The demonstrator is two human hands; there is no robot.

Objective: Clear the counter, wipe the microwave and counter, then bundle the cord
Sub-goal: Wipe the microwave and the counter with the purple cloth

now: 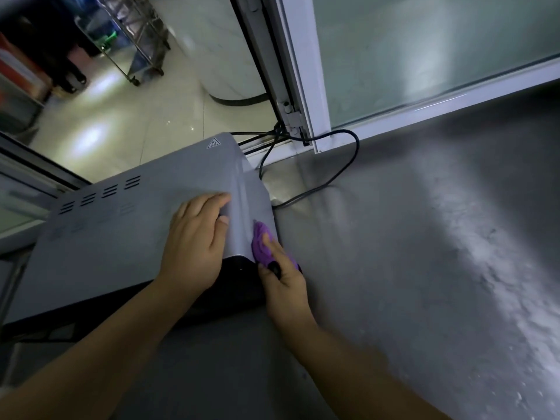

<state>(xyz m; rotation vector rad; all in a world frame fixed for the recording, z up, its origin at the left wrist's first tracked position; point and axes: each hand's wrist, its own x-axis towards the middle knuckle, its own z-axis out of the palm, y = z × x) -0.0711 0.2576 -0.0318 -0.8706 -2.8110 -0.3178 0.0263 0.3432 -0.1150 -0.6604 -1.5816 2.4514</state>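
Note:
A grey microwave (127,225) with vent slots on its top stands at the left of a grey counter (409,253). My left hand (194,247) lies flat on the microwave's top near the right edge, fingers spread. My right hand (283,286) presses a purple cloth (262,245) against the microwave's right side, near the front corner. A black cord (339,174) runs from behind the microwave, loops over the counter and goes up to the window frame corner.
A white-framed frosted glass window (424,56) borders the counter's far edge. Beyond the open part lies a tiled floor with a wheeled metal rack (136,40) and a white column (224,47). Pale dusty streaks mark the counter at right.

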